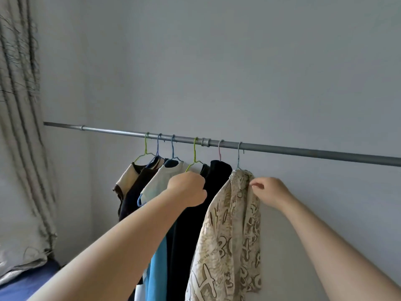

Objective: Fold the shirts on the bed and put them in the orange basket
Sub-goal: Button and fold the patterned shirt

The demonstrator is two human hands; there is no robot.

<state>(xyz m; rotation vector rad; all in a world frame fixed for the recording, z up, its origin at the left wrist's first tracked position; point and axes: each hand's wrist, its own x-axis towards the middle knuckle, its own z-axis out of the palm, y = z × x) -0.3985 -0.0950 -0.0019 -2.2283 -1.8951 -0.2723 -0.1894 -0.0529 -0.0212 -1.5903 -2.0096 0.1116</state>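
Several shirts hang on wire hangers from a grey metal rail along the wall. The rightmost is a beige patterned shirt on a pale blue hanger. My right hand pinches the cloth at its right shoulder. Beside it to the left hangs a black shirt on a pink hanger. My left hand is closed over the shoulder of a dark shirt on a green hanger, just left of the black one. A white shirt hangs further left. Neither the orange basket nor folded shirts are in view.
A striped grey curtain hangs at the far left. A blue bed surface shows at the lower left corner. The plain grey wall runs behind the rail, whose right part carries no hangers.
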